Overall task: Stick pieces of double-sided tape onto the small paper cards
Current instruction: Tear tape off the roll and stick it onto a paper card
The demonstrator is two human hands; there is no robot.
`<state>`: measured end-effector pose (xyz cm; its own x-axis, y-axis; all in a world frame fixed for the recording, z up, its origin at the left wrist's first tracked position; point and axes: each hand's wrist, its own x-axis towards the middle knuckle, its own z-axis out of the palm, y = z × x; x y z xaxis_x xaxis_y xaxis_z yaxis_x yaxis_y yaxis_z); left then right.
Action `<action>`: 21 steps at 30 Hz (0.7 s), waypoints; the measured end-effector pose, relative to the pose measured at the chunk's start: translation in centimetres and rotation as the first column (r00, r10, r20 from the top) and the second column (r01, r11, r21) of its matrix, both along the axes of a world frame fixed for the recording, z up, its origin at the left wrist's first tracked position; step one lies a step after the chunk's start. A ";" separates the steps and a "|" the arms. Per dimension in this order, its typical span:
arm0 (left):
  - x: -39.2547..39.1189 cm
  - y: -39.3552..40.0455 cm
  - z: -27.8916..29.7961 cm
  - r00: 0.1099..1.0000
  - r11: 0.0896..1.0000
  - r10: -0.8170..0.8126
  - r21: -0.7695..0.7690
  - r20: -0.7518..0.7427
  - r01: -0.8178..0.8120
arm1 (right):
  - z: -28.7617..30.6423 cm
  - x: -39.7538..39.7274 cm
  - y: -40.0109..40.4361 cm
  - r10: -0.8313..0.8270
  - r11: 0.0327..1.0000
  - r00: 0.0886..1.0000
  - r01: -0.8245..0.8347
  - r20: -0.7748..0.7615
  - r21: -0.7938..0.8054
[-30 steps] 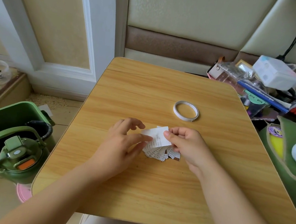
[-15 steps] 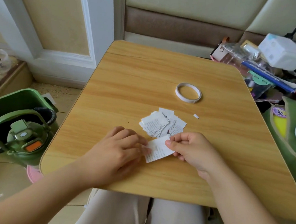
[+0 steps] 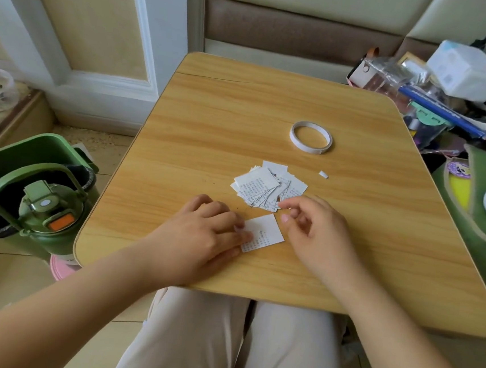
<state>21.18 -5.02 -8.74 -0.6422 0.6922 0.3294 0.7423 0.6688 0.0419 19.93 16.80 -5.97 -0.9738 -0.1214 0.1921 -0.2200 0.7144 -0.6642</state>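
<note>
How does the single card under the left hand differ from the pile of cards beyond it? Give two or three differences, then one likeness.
1. The single card lies alone and flat; the pile of cards is fanned and overlapping.
2. The left hand rests its fingertips on the single card; the pile is untouched, the right hand hovering near it.
3. The single card sits nearer the person than the pile.

Both are white with small print.

tiny illegible print on the cards

Soft, bright daylight fills the room. Shadows under each hand are faint. The table edges bend because of the wide lens. Everything looks fairly sharp.
</note>
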 end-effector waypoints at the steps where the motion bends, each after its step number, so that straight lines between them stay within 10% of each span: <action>1: -0.1 0.0 0.0 1.000 1.000 -0.003 -0.006 -0.007 0.003 | -0.1 0.3 0.1 0.098 0.995 0.993 -0.096 -0.060 0.034; 6: -0.4 0.1 0.1 0.999 0.999 -0.021 -0.037 -0.029 0.020 | -1.0 1.1 0.7 0.359 0.905 0.920 -0.301 -0.160 0.301; 21: 0.3 -1.0 -0.3 0.997 0.999 -0.001 -0.034 0.075 0.004 | -2.1 1.0 2.0 0.318 0.894 0.944 -0.265 -0.094 0.361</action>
